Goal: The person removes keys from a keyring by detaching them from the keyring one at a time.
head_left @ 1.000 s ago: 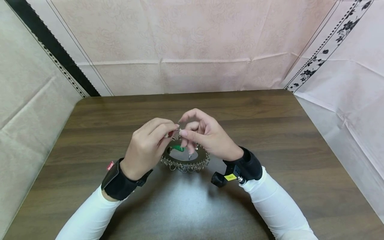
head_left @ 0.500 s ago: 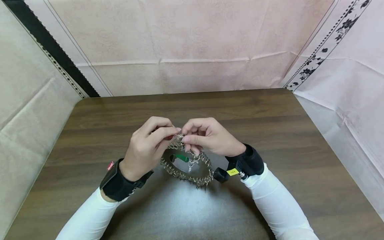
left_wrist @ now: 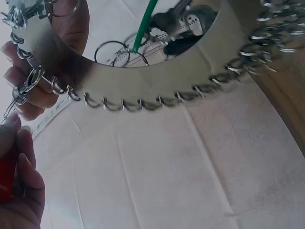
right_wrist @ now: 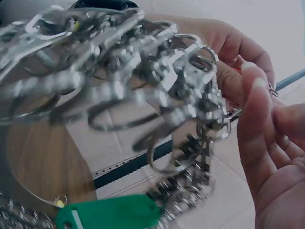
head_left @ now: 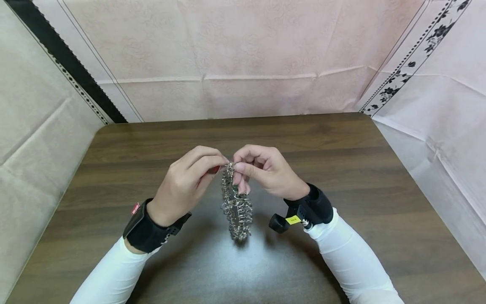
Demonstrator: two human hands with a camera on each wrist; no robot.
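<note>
A flat metal hoop [left_wrist: 143, 83], its outer edge lined with many small metal clips and rings [head_left: 239, 215], hangs nearly edge-on between my hands above the table. My left hand [head_left: 190, 181] pinches a small metal link at the hoop's top and holds a red tag [left_wrist: 6, 176], mostly hidden by the fingers. Across from it, my right hand [head_left: 271, 171] pinches the clips at the hoop's upper edge, thumb against index finger. A green plastic key tag [right_wrist: 112, 212] dangles from the hoop. The exact fingertip contact is partly hidden.
A brown wood-grain table [head_left: 152, 139] lies below the hands. Pale patterned cloth [head_left: 250, 50] stands behind it, with more cloth at both sides. Each wrist carries a black strap, the right one with a small camera [head_left: 279, 223].
The hoop has swung from a wide oval to nearly edge-on, hanging lower. My right hand's spread index finger has come down to the thumb at the clips. The left hand has barely moved.
</note>
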